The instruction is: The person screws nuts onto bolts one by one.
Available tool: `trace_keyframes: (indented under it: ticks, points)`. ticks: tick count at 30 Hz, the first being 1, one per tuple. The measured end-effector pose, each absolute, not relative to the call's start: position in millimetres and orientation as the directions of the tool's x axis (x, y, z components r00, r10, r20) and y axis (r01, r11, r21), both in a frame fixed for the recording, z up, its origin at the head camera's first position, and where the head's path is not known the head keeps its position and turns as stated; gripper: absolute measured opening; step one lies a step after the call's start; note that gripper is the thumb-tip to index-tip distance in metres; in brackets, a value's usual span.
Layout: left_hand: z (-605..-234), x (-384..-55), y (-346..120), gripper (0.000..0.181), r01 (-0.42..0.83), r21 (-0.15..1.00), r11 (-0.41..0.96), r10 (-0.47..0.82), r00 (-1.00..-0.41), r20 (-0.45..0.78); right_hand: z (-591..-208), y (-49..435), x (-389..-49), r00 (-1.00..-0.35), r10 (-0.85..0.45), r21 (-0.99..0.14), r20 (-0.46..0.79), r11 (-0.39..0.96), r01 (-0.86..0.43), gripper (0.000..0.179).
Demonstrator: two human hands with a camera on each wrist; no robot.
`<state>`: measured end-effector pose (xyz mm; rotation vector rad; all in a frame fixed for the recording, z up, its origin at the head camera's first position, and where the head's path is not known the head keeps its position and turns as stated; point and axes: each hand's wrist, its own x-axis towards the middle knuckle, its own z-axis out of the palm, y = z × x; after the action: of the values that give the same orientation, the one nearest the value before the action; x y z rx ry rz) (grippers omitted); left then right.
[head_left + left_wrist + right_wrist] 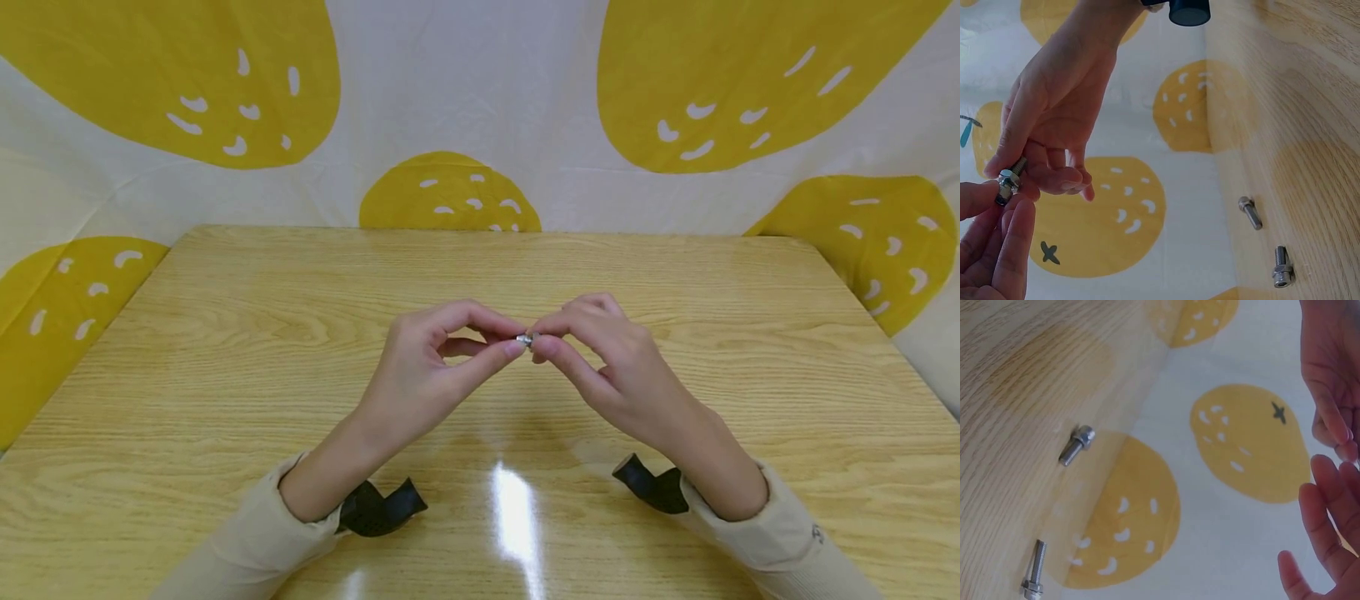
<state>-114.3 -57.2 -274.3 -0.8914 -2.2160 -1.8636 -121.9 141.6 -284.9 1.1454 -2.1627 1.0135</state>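
A small metal bolt (525,340) with a nut on its thread is held between both hands above the table. My left hand (420,367) pinches the head end between thumb and fingertips. From the other side, my right hand (615,358) has its thumb and fingertips at the nut (1009,177). In the left wrist view the bolt's threaded end points up toward the right palm. The right wrist view shows the left hand (1329,381) and right hand (1335,512) fingers, but the held bolt is out of sight there.
Two more bolts lie on the wooden table (225,375): a shorter bolt (1250,212) and another bolt with a nut (1282,269), both absent from the head view. A white cloth (465,75) with yellow fruit shapes hangs behind the table. Black cameras (382,508) are worn at both wrists.
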Motion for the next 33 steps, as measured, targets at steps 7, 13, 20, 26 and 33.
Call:
trace_keyframes:
  ticks: [7, 13, 20, 26, 33]
  points:
    - [-274.2, -114.4, -56.7, 0.01, 0.501, 0.863, 0.074, 0.359, -0.82, 0.445, -286.1, 142.8, -123.3, -0.547, -0.499, -0.393, 0.672, 0.385, -0.835, 0.038]
    - [-273.9, -114.6, -57.1, 0.01, 0.503, 0.86, 0.082, 0.352, -0.822, 0.447, -286.2, 142.9, -119.5, -0.571, -0.481, -0.426, 0.665, 0.384, -0.819, 0.043]
    - [-274.2, -115.0, -56.8, 0.009, 0.483, 0.874, 0.061, 0.345, -0.832, 0.435, -284.7, 141.9, -120.6, -0.507, -0.48, -0.385, 0.716, 0.335, -0.86, 0.035]
    - [-274.4, -115.8, -57.1, 0.008, 0.482, 0.874, 0.061, 0.343, -0.832, 0.435, -284.8, 143.4, -120.7, -0.542, -0.491, -0.416, 0.682, 0.35, -0.84, 0.02]
    - [-273.7, -115.1, -57.0, 0.01, 0.486, 0.871, 0.064, 0.353, -0.828, 0.436, -285.5, 142.2, -121.8, -0.554, -0.499, -0.415, 0.666, 0.37, -0.831, 0.026]
